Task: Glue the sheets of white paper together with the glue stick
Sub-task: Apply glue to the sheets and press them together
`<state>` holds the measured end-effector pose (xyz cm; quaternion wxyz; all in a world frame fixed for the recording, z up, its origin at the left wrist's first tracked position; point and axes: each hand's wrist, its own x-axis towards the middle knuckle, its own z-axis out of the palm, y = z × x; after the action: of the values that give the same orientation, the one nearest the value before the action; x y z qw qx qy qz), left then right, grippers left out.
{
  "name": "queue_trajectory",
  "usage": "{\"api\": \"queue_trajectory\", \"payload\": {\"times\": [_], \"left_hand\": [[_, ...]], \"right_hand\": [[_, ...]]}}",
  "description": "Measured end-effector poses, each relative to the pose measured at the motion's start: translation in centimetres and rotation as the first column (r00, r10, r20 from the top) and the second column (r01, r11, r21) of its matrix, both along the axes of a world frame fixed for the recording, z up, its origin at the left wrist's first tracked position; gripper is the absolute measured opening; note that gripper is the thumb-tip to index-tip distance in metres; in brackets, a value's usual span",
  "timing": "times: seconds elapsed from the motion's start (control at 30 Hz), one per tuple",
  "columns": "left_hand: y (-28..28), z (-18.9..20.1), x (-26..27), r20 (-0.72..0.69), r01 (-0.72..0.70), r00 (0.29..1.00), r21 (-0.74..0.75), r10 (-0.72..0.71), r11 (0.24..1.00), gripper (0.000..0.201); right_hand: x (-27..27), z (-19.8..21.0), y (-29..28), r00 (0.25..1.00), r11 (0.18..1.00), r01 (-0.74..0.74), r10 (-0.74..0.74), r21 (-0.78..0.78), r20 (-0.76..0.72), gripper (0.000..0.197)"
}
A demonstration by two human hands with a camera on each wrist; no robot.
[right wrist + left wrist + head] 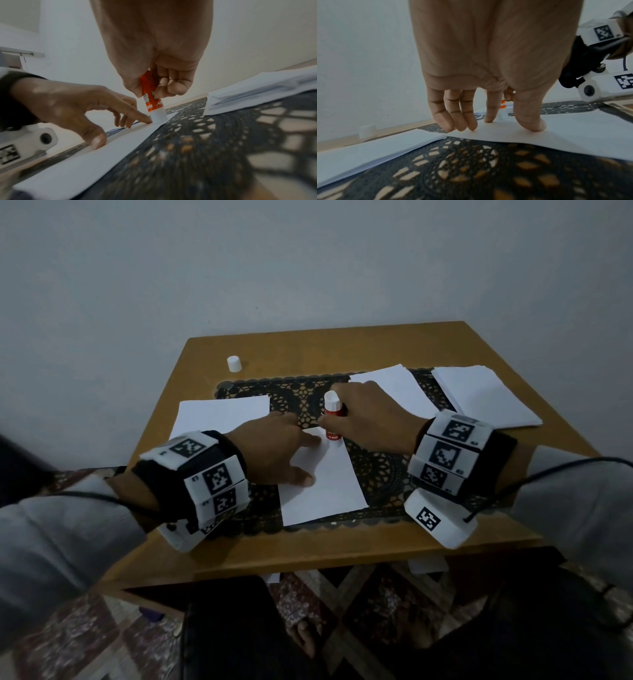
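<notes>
A white sheet of paper (323, 477) lies on the black lace mat in the middle of the table. My left hand (274, 451) presses it down with straight fingertips (488, 119) along its left and far edge. My right hand (363, 419) grips a red and white glue stick (333, 416), held upright with its lower end on the sheet's far corner (158, 119). The stick's white cap (234, 363) stands alone at the far left of the table.
A stack of white sheets (222, 414) lies at the left, another sheet (394, 392) beyond my right hand, and a third stack (486, 395) at the far right. The black lace mat (383, 470) covers the wooden table (308, 553). My knees are under the front edge.
</notes>
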<state>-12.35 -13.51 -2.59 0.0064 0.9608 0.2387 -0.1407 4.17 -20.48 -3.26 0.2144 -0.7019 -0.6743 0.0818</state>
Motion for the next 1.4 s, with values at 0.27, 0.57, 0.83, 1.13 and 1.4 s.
{"api": "queue_trajectory", "payload": {"times": [0.27, 0.57, 0.83, 1.13, 1.4], "left_hand": [[0.1, -0.2, 0.1, 0.017, -0.008, 1.0, 0.001, 0.008, 1.0, 0.069], [0.6, 0.1, 1.0, -0.022, -0.063, 0.998, -0.103, 0.061, 0.993, 0.072], [1.9, 0.6, 1.9, -0.011, -0.226, 0.973, -0.229, 0.229, 0.947, 0.094], [2.0, 2.7, 0.2, 0.273, -0.003, 0.953, -0.431, 0.133, 0.902, 0.066], [0.3, 1.9, -1.6, 0.252, -0.293, 0.893, -0.306, 0.374, 0.906, 0.036]], "right_hand": [[-1.4, 0.2, -4.7, 0.993, 0.999, -0.047, 0.044, -0.021, -0.11, 0.032], [-1.8, -0.5, -8.9, 0.967, 0.995, -0.092, 0.095, 0.026, -0.235, 0.022], [0.9, 2.0, -9.1, 0.856, 0.994, 0.001, -0.055, -0.105, -0.514, 0.023], [3.6, 3.1, -8.5, 0.864, 0.994, 0.09, -0.107, -0.058, -0.492, 0.026], [2.8, 1.8, -5.8, 0.94, 0.99, 0.137, -0.127, 0.011, -0.317, 0.027]]}}
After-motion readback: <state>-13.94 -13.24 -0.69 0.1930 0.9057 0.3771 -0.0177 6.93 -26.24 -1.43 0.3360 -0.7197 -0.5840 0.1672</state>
